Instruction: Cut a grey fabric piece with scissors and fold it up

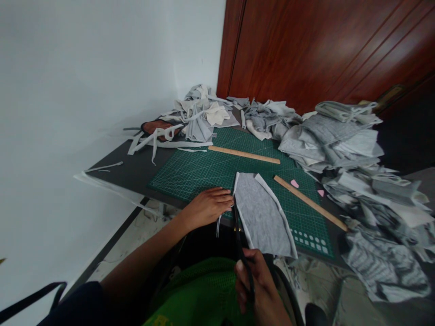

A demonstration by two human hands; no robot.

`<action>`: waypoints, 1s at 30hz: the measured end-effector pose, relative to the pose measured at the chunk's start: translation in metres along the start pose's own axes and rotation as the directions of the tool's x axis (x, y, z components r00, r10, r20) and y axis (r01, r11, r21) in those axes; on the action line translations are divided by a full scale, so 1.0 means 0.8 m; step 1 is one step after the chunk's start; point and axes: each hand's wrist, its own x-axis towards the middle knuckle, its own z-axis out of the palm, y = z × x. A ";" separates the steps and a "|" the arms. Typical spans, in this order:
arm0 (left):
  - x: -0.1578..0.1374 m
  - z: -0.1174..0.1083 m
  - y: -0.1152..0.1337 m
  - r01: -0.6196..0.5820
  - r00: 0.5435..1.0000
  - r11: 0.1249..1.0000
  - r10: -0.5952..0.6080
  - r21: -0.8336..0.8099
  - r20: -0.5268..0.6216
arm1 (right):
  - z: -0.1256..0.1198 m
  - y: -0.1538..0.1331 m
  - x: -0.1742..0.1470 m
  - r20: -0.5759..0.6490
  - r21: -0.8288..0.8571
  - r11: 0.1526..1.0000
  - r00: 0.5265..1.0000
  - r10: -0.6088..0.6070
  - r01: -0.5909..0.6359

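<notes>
A grey fabric piece (260, 213) with pale folded edges lies on the green cutting mat (190, 174), its lower end hanging past the table's front edge. My right hand (260, 283) is wrapped round the handles of black scissors (238, 235). Their blades point away from me along the fabric's left edge. At that edge, near the blade tips, my left hand (212, 206) rests low over the mat with its fingers together. A thin white fabric strip (218, 225) dangles from beneath it, seemingly pinched at the fingertips; the grip itself is partly hidden.
Two wooden rulers (244, 155) (309, 202) lie on the mat, with pink chalk pieces (294, 183) by the right one. Fabric scraps (200, 117) are heaped at the back left. Stacked grey fabric (333, 136) fills the right side. A white wall (102, 68) borders the left.
</notes>
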 end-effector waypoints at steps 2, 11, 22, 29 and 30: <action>0.000 -0.001 0.000 -0.002 1.000 1.000 0.002 0.002 0.005 | 0.000 -0.002 -0.001 -0.004 -0.025 1.000 1.000 0.001 -0.001; 0.005 0.001 -0.001 0.032 0.999 0.999 -0.033 -0.042 -0.014 | 0.000 -0.009 -0.004 0.034 -0.026 1.000 0.999 0.017 -0.016; 0.021 -0.015 0.009 0.127 0.980 0.992 -0.126 0.002 0.153 | 0.000 -0.022 -0.016 -0.019 0.042 0.997 0.998 0.058 -0.057; 0.009 -0.011 -0.001 0.147 0.985 0.988 -0.143 -0.036 0.101 | -0.018 -0.023 -0.014 0.058 -0.066 0.993 0.993 0.101 -0.097; 0.008 -0.009 -0.002 0.153 0.985 0.988 -0.149 -0.032 0.088 | -0.021 -0.021 -0.013 0.080 -0.078 0.992 0.991 0.108 -0.102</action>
